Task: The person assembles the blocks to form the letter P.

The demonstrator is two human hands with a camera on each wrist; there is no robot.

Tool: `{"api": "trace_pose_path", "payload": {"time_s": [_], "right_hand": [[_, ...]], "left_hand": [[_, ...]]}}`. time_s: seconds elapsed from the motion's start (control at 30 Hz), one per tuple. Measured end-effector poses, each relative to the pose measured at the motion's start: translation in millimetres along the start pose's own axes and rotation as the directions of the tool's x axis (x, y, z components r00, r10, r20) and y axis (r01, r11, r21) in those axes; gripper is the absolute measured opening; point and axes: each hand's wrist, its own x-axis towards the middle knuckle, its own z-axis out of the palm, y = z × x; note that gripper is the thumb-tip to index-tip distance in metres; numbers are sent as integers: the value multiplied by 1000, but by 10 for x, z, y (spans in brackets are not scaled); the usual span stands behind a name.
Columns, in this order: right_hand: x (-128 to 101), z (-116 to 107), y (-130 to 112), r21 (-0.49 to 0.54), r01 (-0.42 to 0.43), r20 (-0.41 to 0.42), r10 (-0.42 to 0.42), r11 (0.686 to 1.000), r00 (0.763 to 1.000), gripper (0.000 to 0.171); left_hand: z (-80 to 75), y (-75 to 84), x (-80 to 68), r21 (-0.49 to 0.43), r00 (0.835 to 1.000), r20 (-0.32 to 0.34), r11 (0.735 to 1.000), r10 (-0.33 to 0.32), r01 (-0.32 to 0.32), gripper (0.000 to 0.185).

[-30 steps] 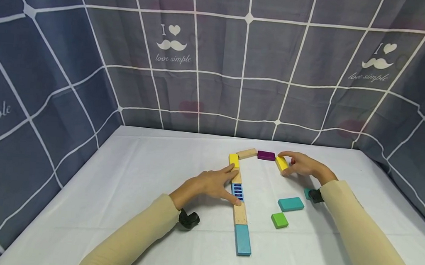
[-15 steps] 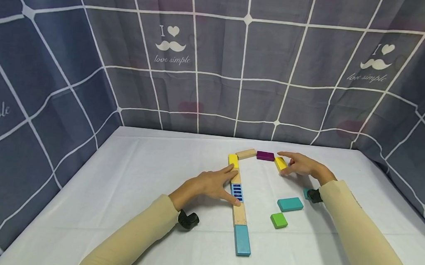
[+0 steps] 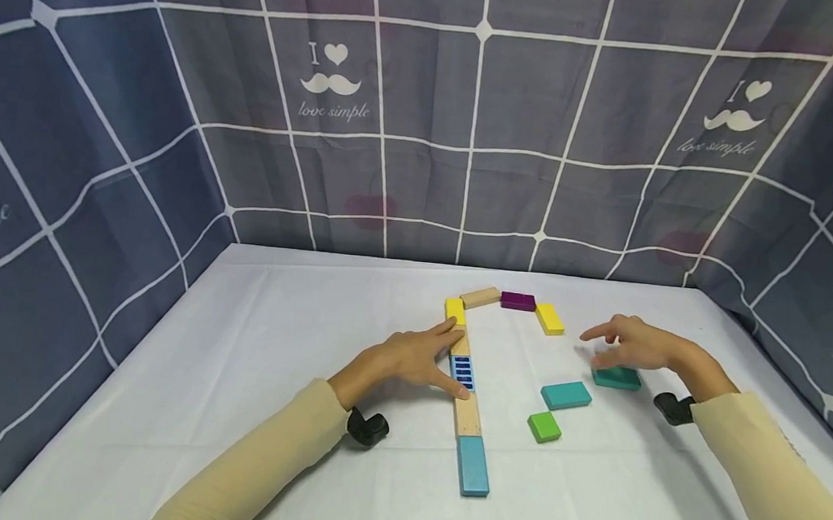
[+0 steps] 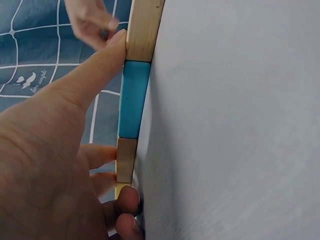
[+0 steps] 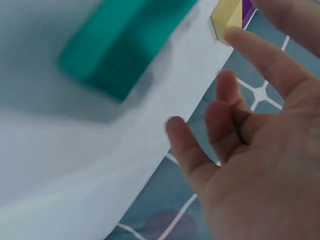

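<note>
My left hand (image 3: 409,359) lies with fingers spread along a row of flat blocks. The row runs from a yellow block (image 3: 455,310) through a wooden block (image 3: 462,344), a patterned blue block (image 3: 462,371) and another wooden block (image 3: 467,416) to a light blue block (image 3: 472,467). In the left wrist view its thumb touches the edge of a wooden block (image 4: 145,32). From the row's far end curve a wooden block (image 3: 480,298), a purple block (image 3: 518,301) and a second yellow block (image 3: 550,319). My right hand (image 3: 637,345), holding nothing, hovers over a teal block (image 3: 616,379), fingers loosely bent.
A second teal block (image 3: 566,395) and a green block (image 3: 544,427) lie right of the row. White cloth (image 3: 294,316) covers the table, and a grey checked curtain (image 3: 423,179) hangs behind and at both sides.
My right hand has let go of the second yellow block and moved right and nearer, to above the teal block. The left hand stays on the row.
</note>
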Motion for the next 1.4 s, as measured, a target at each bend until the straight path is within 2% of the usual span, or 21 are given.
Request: {"api": "trace_pose_path", "payload": {"time_s": [0.13,0.4,0.63,0.8,1.0,1.27,1.4], "right_hand": [[-188,90,110,-37,32,-6,-33,999,999,54],[-237,263,237,-84,89,-154,-102,992,983,42],[-50,284,59,-125,140,-199,-163,982,966,39],[157,307,-142,-148,167,-181,-193,975,964,35],[356,354,-324,-177,160,-150,-187,971,971,34],[459,374,-340,-213,126,-157,-161,969,974,38],[470,379,-311,-213,136,-166,-173,967,971,39]], "left_hand": [[-2,7,2,0,1000,-1,1000,-2,2,109],[-6,9,-7,-3,1000,-11,1000,9,-9,109],[-1,3,-6,3,1000,-15,1000,6,-6,108],[-4,9,-7,-1,1000,-13,1000,4,-4,108],[5,12,-10,-16,1000,-7,1000,-5,5,108],[3,13,-20,-22,1000,-10,1000,-4,4,108],[3,10,-20,-19,1000,-10,1000,-2,2,108]]}}
